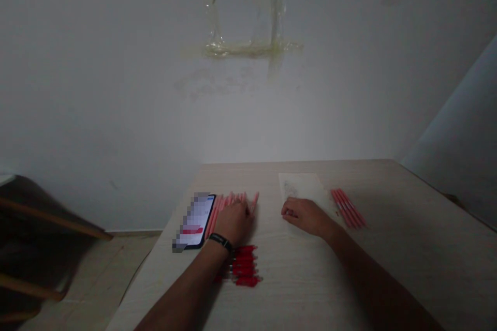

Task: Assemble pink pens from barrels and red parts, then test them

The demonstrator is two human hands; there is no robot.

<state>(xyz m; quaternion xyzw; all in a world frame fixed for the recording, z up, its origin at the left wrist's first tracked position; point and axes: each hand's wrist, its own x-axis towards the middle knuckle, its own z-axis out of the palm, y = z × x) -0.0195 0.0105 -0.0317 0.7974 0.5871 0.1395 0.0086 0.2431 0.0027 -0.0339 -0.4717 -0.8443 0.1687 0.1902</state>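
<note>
My left hand (233, 221), with a dark band on the wrist, lies over a row of pink pens (213, 220) at the left of the table. Its fingers are curled at a pink pen (254, 199) that juts out past the fingertips. Just below the wrist lies a stack of red pen-like pieces (245, 266), partly hidden by the forearm. My right hand (305, 215) rests closed at the near edge of a pale sheet (306, 182). Whatever its curled fingers hold, if anything, cannot be made out.
A phone (194, 225) with a lit screen lies left of the pink pens. Several pink-red pens (348, 209) lie side by side at the right. The pale wooden table (295, 289) meets a wall (248, 124) with peeling tape (243, 51).
</note>
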